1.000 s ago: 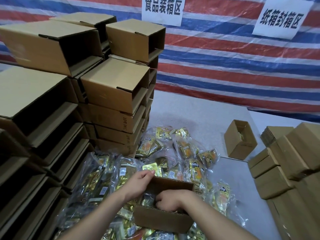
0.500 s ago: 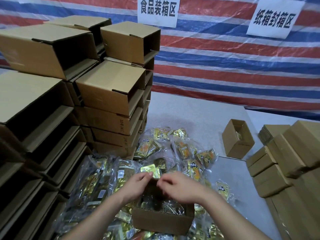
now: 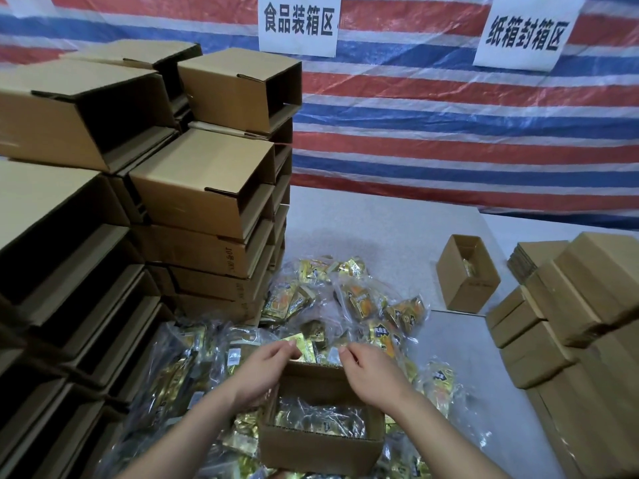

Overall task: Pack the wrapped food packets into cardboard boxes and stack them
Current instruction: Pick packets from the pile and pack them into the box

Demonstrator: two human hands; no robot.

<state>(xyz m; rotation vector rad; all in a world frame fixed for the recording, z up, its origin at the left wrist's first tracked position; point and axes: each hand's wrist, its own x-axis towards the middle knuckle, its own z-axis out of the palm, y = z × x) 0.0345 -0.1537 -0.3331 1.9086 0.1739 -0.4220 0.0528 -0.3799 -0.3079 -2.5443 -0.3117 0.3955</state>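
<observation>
A small open cardboard box (image 3: 320, 449) sits on a heap of gold wrapped food packets (image 3: 349, 305) in clear bags. Several packets (image 3: 320, 414) lie inside it under clear film. My left hand (image 3: 264, 369) and my right hand (image 3: 375, 373) are side by side at the box's far rim. Fingers of both hands curl over the top edge of the far flap (image 3: 311, 371). Both forearms reach in from the bottom of the view.
Tall stacks of empty boxes lying on their sides (image 3: 204, 188) fill the left. A small open box (image 3: 466, 273) stands at mid right. Closed boxes (image 3: 570, 305) are stacked at the right edge. A striped tarp with two signs hangs behind the grey table (image 3: 373, 229).
My right hand came up out of the box, where it pressed on the packets, and moved to the far flap beside my left hand. The left hand stayed at that flap.
</observation>
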